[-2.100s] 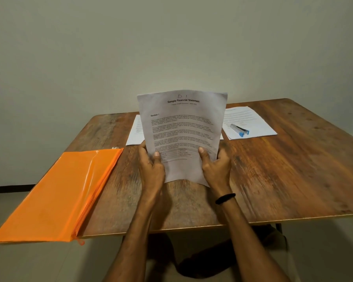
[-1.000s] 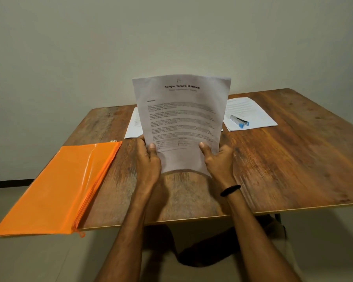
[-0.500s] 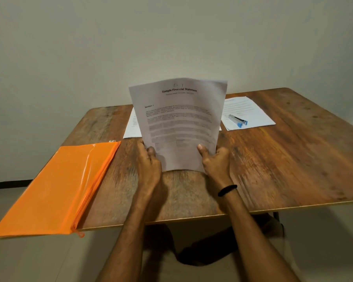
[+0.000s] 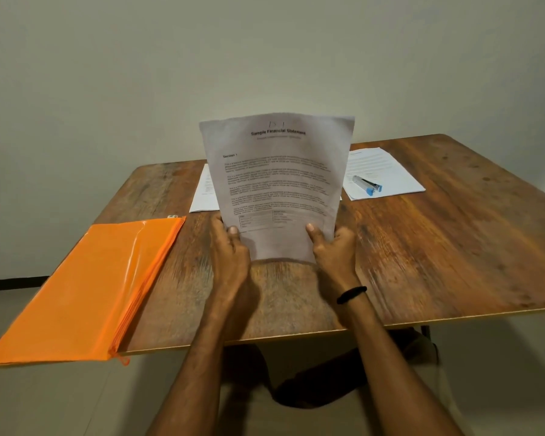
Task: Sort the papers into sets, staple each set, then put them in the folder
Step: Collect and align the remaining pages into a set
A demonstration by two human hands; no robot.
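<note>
A set of printed papers point(image 4: 277, 177), headed "Sample Financial Statement", stands upright with its bottom edge on the wooden table point(image 4: 438, 253). My left hand point(image 4: 230, 250) grips its lower left edge and my right hand point(image 4: 334, 250) grips its lower right edge, thumbs on the front sheet. An orange folder point(image 4: 85, 287) lies at the table's left, hanging over the edge. A silver and blue stapler point(image 4: 367, 185) rests on another paper set point(image 4: 387, 171) at the far right. A third paper set point(image 4: 205, 196) lies flat behind the held one, mostly hidden.
A plain wall stands right behind the table's far edge. Bare wood shows on the right half of the table and in front of my hands. My legs are under the front edge.
The held papers have tapped up and down on the table and now stand slightly straighter. Both hands keep the same grip. Nothing else has moved.
</note>
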